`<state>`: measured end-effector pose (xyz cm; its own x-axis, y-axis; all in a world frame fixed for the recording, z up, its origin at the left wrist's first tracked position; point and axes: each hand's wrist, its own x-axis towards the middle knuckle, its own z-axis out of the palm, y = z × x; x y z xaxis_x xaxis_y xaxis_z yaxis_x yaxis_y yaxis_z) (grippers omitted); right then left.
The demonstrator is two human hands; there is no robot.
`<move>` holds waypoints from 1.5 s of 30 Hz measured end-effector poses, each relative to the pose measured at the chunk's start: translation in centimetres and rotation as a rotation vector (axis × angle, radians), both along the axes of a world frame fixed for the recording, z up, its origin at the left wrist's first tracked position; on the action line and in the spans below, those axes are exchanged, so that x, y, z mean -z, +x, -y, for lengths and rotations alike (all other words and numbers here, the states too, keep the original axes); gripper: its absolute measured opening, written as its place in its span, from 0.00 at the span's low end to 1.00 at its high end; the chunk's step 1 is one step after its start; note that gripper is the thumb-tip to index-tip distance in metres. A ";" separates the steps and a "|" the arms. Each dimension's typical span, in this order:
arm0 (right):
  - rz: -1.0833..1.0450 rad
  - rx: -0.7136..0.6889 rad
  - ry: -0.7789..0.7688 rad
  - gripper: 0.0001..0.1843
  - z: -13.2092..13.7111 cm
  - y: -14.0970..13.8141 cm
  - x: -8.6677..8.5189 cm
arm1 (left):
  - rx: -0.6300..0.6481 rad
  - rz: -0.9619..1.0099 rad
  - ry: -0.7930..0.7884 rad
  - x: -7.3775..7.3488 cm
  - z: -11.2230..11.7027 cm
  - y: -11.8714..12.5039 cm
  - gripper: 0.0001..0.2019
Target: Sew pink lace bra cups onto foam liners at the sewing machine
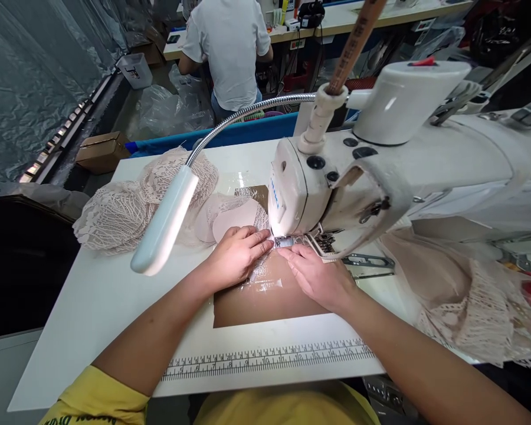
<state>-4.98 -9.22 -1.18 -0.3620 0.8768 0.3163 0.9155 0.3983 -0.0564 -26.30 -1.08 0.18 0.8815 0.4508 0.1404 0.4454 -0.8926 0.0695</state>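
My left hand [239, 257] rests with bent fingers pressed together on a pale pink lace cup piece [235, 221], its fingertips close to the needle area of a white sewing machine [292, 183]. The cup's padded part lies behind that hand, and some lace shows under its fingers. My right hand [315, 274] lies flat on the brown plate [248, 310], fingers stretched towards the presser foot [284, 242] from the right. Its fingertips sit near the fabric edge; whether they touch it I cannot tell. The needle itself is hidden by the machine head.
Lace pieces [117, 218] are heaped at the left of the white table [84, 307]. More beige lace fabric [478, 307] lies at the right. A lamp [166, 221] on a bendy metal neck hangs over the left side. A printed ruler [265, 361] runs along the front edge. Another person [230, 53] sits beyond.
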 end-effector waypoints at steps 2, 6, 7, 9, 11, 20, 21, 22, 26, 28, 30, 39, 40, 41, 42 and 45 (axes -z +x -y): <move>-0.019 0.000 0.013 0.21 0.0 0.0 0.0 | -0.012 -0.023 0.012 -0.2 0.1 0.0 0.18; -0.086 -0.026 0.001 0.18 0.0 0.2 -0.1 | -0.073 -0.087 -0.014 -1.7 0.7 0.0 0.19; -0.099 -0.032 -0.003 0.18 0.0 0.2 -0.2 | -0.092 -0.108 -0.037 -2.2 1.0 -0.1 0.19; -0.119 -0.031 -0.015 0.18 -0.1 0.3 -0.3 | -0.112 -0.148 -0.107 -3.2 1.6 -0.3 0.20; -0.127 -0.022 -0.040 0.18 -0.1 0.4 -0.4 | -0.107 -0.167 -0.191 -4.1 2.2 -0.6 0.20; -0.124 -0.010 -0.100 0.18 0.0 0.6 -0.6 | 0.067 -0.025 -0.270 -3.2 2.3 0.0 0.16; -0.125 -0.014 -0.105 0.18 0.1 0.6 -0.7 | 0.068 -0.021 -0.261 -3.0 2.2 -0.1 0.16; -0.126 -0.020 -0.112 0.17 0.1 0.6 -0.7 | 0.062 -0.022 -0.248 -2.9 2.2 -0.1 0.15; -0.135 -0.032 -0.136 0.17 0.2 0.6 -0.7 | 0.070 -0.032 -0.204 -2.9 2.3 -0.4 0.15; -0.154 -0.037 -0.141 0.17 0.3 0.6 -0.7 | 0.103 -0.029 -0.208 -2.9 2.6 -0.4 0.15; -0.174 -0.043 -0.153 0.17 0.3 0.6 -0.8 | 0.103 -0.022 -0.216 -2.8 2.8 -0.3 0.12; -0.297 -0.091 -0.228 0.16 -0.3 0.2 -0.6 | 0.022 0.120 -0.501 -2.9 2.1 -0.3 0.10; -0.316 -0.104 -0.240 0.15 -0.3 0.0 -0.5 | 0.016 0.125 -0.526 -2.9 2.0 -0.4 0.10; -0.332 -0.121 -0.253 0.13 -0.4 -0.1 -0.4 | 0.014 0.130 -0.544 -3.0 2.0 -0.4 0.10; -0.346 -0.141 -0.264 0.12 -0.5 -0.2 -0.3 | 0.017 0.132 -0.556 -3.0 1.9 -0.4 0.10; -0.368 -0.189 -0.273 0.12 -0.5 -0.3 -0.2 | 0.038 0.130 -0.551 -2.9 1.9 -0.4 0.11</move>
